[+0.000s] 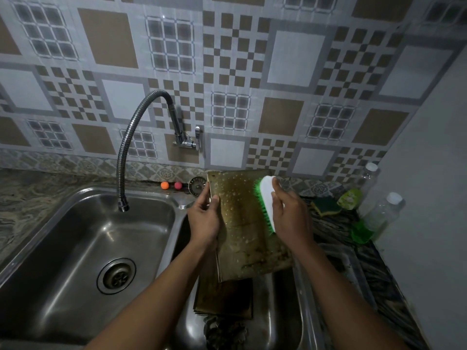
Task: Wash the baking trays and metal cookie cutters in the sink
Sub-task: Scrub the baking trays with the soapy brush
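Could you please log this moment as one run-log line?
step: scrubbing | left hand: grips baking tray edge | right hand: holds brush, bristles on tray | location: over right sink basin

Along the granite countertop's (30,198) back edge sit an orange ball (164,185), a pink ball (178,185) and a metal drain strainer (197,185). Near its right edge lie a green-and-yellow sponge (324,207), a green soap pouch (350,198), a clear bottle (369,181) and a second bottle (379,218) holding green liquid. A flexible-hose tap (126,137) is mounted on the patterned tile wall (290,59).
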### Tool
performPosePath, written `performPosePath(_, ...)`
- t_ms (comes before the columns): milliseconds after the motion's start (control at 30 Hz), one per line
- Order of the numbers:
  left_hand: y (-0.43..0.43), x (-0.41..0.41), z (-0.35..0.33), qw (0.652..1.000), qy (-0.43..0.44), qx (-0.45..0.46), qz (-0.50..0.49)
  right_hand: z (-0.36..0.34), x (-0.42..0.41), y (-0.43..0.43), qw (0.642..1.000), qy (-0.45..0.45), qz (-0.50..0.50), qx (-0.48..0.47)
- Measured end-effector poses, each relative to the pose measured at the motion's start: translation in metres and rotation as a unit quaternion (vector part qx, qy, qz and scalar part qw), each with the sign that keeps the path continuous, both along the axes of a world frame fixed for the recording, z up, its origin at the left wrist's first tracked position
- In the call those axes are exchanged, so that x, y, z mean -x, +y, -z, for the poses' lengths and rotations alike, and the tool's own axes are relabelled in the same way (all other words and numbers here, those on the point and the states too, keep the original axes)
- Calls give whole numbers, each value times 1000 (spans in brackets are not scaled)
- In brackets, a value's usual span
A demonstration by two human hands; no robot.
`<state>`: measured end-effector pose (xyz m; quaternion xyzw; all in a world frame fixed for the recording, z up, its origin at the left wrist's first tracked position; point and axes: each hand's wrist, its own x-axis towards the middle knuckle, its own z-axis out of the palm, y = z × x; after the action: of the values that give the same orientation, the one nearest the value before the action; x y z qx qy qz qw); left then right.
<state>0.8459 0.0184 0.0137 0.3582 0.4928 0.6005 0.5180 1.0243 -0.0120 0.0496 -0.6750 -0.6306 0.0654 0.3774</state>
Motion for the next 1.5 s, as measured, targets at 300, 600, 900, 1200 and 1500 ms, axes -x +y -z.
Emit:
performPosePath(300, -13, -21, -3, 998, 30, -38, 41, -21, 43, 8, 998, -12, -57, -11)
performPosePath(600, 4, -7, -12, 999, -12, -48, 4, -5, 13, 1, 999, 26, -28, 5)
performPosePath(900, 5, 10, -3, 998, -3, -38, -43, 37, -17, -12, 999, 43, -11, 0)
performPosePath(1200, -6, 15, 9, 992, 99, -61, -40, 62, -119, -55, 986, 58, 137, 75)
performPosePath(1500, -19, 2, 13, 990, 126, -53, -33, 121, -159, -91, 969, 78, 150, 180)
